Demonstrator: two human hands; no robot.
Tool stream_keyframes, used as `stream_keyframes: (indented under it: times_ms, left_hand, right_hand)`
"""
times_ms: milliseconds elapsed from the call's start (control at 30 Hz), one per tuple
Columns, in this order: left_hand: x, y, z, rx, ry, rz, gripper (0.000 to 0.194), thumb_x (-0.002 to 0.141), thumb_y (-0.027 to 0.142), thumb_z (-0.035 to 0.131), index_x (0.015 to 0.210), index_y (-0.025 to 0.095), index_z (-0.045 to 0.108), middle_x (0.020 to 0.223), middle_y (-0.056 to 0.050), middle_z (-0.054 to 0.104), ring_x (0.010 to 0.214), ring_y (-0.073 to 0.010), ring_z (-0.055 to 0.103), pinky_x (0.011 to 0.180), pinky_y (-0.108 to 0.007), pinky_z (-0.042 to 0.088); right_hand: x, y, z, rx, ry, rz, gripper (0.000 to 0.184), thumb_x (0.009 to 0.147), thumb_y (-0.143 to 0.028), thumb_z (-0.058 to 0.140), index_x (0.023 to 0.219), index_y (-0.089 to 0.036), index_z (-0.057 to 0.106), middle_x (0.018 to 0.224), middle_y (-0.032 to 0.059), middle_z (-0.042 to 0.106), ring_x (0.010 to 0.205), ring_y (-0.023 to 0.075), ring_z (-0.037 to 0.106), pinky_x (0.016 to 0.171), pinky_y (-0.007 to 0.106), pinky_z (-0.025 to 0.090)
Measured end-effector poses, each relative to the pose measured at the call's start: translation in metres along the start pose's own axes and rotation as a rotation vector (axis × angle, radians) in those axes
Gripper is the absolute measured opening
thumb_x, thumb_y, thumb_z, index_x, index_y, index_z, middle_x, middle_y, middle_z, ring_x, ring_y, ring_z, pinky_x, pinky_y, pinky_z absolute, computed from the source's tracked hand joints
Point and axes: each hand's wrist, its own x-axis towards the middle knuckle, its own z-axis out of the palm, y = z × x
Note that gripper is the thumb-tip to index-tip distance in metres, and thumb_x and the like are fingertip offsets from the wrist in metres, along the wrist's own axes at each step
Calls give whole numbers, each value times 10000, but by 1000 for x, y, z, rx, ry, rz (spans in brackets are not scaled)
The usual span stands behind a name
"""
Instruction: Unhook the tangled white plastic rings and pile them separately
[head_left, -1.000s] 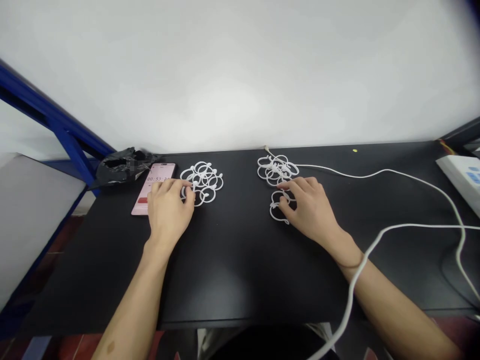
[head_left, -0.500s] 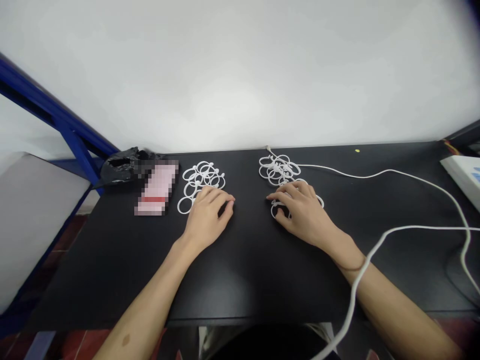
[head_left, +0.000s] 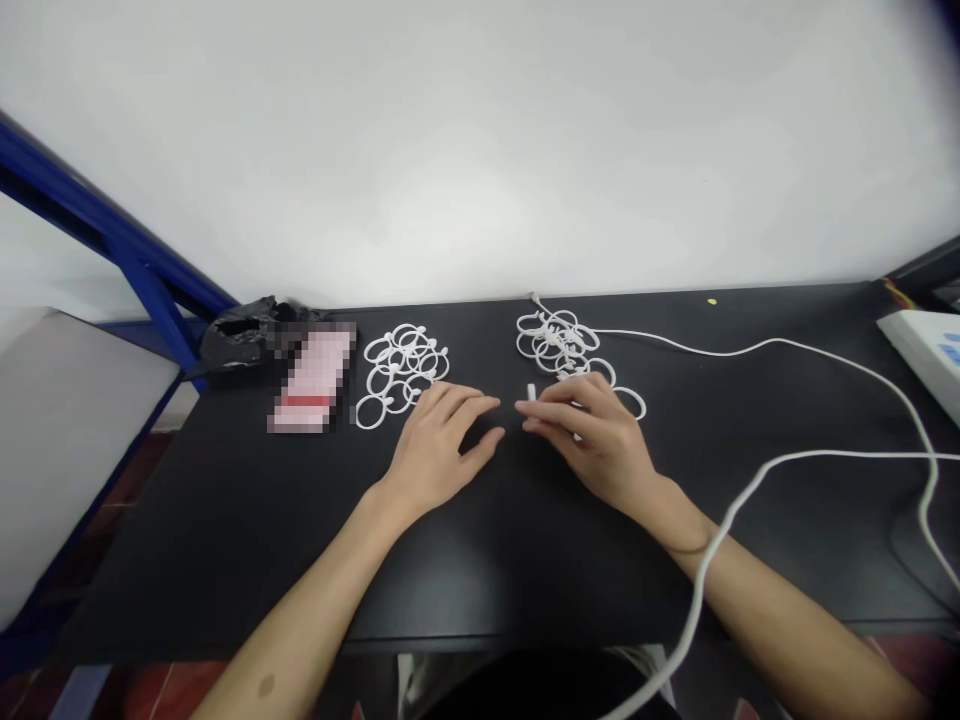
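My right hand (head_left: 600,432) pinches a white plastic ring between thumb and fingertips. Only a small white end of that ring (head_left: 531,392) stands up past the fingers; the hand covers most of it. Just behind this hand lies a loose pile of similar white rings with small tabs (head_left: 556,342). My left hand (head_left: 442,440) is open, thumb and fingers apart and pointing toward the right hand, with nothing between them. A second pile of white rings (head_left: 401,362) lies beyond the left hand, one ring at its near left edge.
A black table (head_left: 465,580) spans the view before a white wall. At left are a pixelated pink object (head_left: 313,375), a black plastic bag (head_left: 240,335) and a blue metal frame (head_left: 154,290). White cable (head_left: 780,462) crosses over my right forearm; a white box (head_left: 926,350) stands far right.
My right hand has closed on a ring and lifted it from the right pile's near side. My left hand has moved right, off the left pile, with its fingers apart.
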Motion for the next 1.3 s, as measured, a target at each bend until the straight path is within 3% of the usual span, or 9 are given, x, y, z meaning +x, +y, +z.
stream_keyframes:
  times_ms: [133,200,400,567,800,1000,1133,1300]
  left_hand:
    - [-1,5,2,-55,-98,-16,562,870,366,647,1358,198,425,1269,-102,573,1162,-248,519,988,-430,464]
    - [-1,7,2,-100,-151,10,615,858,382,661,1381,217,382,1310,-96,561,1188,-248,513,1004,-437,455]
    - [1,10,5,-133,-165,24,267,894,327,620,1111,204,526,1052,-54,664,985,-217,582,834,-384,501]
    - [1,10,6,-113,-135,8,289,876,359,645,1082,186,540,968,-45,663,922,-209,582,811,-373,502]
    - [0,8,9,-130,-91,26,353,895,403,617,1164,192,528,1044,-57,683,935,-207,591,858,-394,504]
    - [-1,11,9,-123,-102,-50,395,860,380,645,1190,200,521,1019,-51,670,929,-213,597,844,-392,516]
    - [0,7,5,-55,-11,-100,379,874,354,624,1206,208,514,999,-49,658,942,-222,585,855,-393,499]
    - [3,-25,-11,238,170,-328,353,902,340,578,1217,189,526,1010,-81,617,1010,-283,541,905,-450,464]
  right_hand:
    - [-2,-10,6,239,-72,1,289,888,-122,630,1144,-251,667,875,34,658,805,168,557,715,332,515]
    - [-3,-14,9,299,-84,39,260,895,-133,622,1119,-252,680,888,35,648,804,163,568,715,332,537]
    - [-3,-19,13,344,-17,80,223,909,-152,602,1076,-266,696,1085,70,650,952,191,640,798,378,581]
    - [0,-21,14,345,14,84,187,907,-138,601,1023,-244,703,981,60,699,895,186,656,765,357,582]
    - [1,-23,12,415,0,175,154,916,-131,583,947,-220,705,953,61,695,891,172,677,766,324,584]
    - [0,-19,12,374,6,191,173,911,-161,606,1046,-240,681,1009,56,689,915,176,667,790,335,570]
    - [-1,-13,9,227,22,192,284,898,-218,640,1180,-234,611,1032,63,650,803,154,641,744,325,559]
    - [1,-1,2,35,62,262,150,925,-219,583,1065,-211,637,971,57,647,762,152,626,707,313,539]
